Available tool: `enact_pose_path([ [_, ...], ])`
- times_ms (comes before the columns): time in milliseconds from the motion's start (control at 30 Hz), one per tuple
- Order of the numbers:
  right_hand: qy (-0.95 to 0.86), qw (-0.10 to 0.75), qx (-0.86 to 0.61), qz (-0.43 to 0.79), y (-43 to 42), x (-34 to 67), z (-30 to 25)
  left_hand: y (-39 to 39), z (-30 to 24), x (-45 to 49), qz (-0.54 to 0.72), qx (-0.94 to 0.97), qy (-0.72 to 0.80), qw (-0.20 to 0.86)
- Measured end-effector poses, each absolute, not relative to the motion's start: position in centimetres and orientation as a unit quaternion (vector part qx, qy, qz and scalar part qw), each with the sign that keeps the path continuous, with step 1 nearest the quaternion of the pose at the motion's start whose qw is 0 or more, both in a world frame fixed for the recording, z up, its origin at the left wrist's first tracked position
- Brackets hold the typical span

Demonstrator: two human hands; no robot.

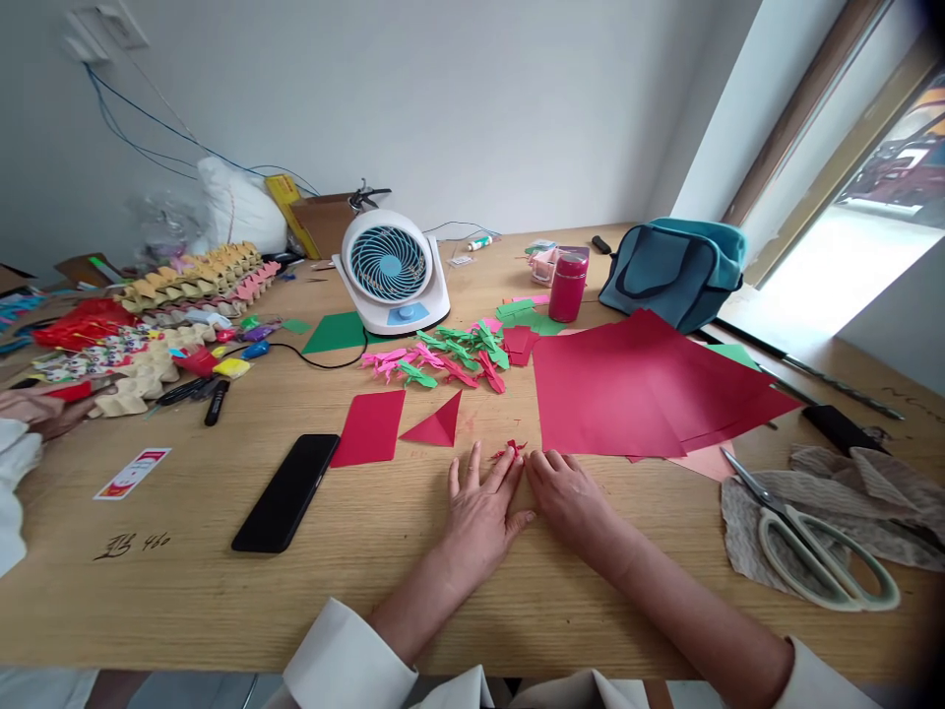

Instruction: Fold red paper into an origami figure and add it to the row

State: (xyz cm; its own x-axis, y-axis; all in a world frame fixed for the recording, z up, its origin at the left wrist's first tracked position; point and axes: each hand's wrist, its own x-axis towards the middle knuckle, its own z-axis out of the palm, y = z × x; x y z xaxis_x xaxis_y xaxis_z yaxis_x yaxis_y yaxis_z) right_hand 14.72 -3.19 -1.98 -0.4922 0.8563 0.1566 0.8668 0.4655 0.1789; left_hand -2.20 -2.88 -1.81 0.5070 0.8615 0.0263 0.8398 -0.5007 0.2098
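Observation:
A small red folded paper figure (511,450) lies on the table at my fingertips, partly covered. My left hand (479,502) lies flat with fingers spread, its fingertips touching the figure. Right beside it, my right hand (567,494) has its fingers curled down at the figure's right side; whatever they pinch is hidden. Left of the figure are a folded red paper triangle (435,425) and a stack of red paper pieces (369,427). Behind lie several folded paper figures in green (483,343), pink (388,362) and red (490,373).
Large red sheets (605,389) spread at right, near scissors (804,556) on a cloth. A black phone (286,492) lies at left. Behind stand a fan (391,271), a red flask (568,288) and a blue bag (671,274). Another person's hand (55,409) works at far left.

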Motion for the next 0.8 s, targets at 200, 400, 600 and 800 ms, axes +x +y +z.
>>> enact_pose_path([
  [200,-0.851,-0.001,-0.515,-0.106,-3.2,14.3,-2.0,-2.8,-1.2,-2.0,0.048,0.865,0.491,0.092],
  [400,-0.848,0.015,-0.524,-0.084,-3.3,13.7,-2.1,-2.7,-1.6,-2.3,0.041,0.871,0.479,0.099],
  [600,-0.846,0.041,-0.53,-0.033,-2.9,15.0,-1.3,-2.8,-2.1,-2.8,0.057,0.878,0.462,0.114],
  [800,-0.818,0.172,-0.544,0.074,-2.1,17.0,-1.1,-2.5,-2.4,-3.4,0.14,0.862,0.474,0.11],
])
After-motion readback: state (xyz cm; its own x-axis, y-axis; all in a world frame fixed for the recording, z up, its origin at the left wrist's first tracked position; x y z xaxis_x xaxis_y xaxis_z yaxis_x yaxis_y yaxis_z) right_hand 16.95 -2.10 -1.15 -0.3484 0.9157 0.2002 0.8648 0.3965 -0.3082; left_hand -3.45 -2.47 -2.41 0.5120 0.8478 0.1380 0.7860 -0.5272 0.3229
